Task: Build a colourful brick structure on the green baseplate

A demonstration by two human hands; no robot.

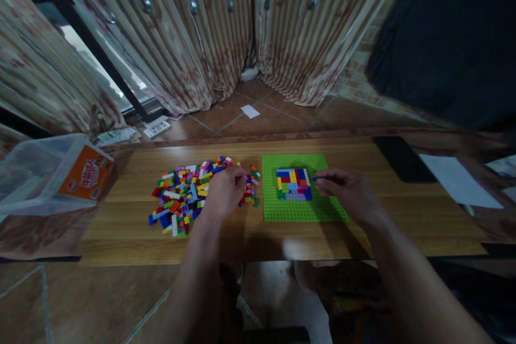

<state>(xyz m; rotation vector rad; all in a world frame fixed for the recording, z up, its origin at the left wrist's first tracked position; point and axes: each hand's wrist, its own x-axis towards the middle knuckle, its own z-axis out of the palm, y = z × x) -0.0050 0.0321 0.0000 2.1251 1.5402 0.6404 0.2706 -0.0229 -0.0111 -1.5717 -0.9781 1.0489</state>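
On the wooden table lies a green baseplate [282, 213], with a square block of colourful toy bricks [293, 183] built onto it. My right hand [342, 185] is at the right side of that block, above the plate, and pinches a small dark blue brick [318, 178] between thumb and fingertips. A pile of loose bricks [183, 193] spreads over the table left of the plate. Over the pile's right part is my left hand [226, 188], its fingers curled together; whatever may be between them is too small or hidden to make out.
At the far left a clear plastic bin [40, 172] with an orange label stands beside the table [133, 242]. A black flat tablet-like object [404, 159] lies on the table's right, near white paper sheets [459, 178]. Curtains [226, 37] hang behind.
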